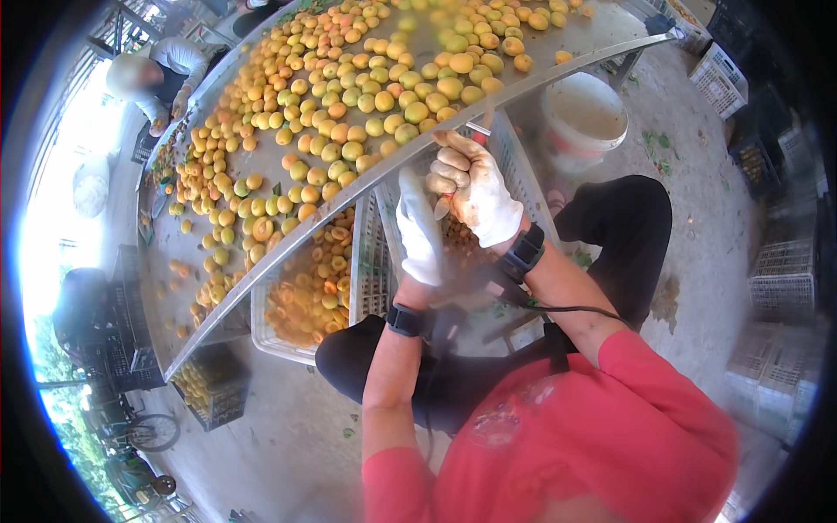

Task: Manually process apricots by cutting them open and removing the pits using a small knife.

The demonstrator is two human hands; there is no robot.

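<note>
My right hand (480, 189), in a stained white glove, is closed around a red-handled tool (480, 136), apparently a small knife. A short metal blade (442, 208) shows below the curled fingers. Close beside it, my left hand (418, 225), also gloved, is blurred with its fingers stretched upward; no fruit shows in it. Both hands are over a plastic crate (533, 173) with brown apricot pits (461, 240) inside, by the metal table's raised edge (366, 189). Whole apricots (386, 101) are spread across the table. One halved apricot (263, 229) lies among them.
Halved apricots (307, 294) fill a white crate (284, 348) below the table edge at left. A white bucket (584, 121) stands to the right. Across the table a person (160, 75) reaches toward the fruit. Stacked crates (781, 287) line the right side.
</note>
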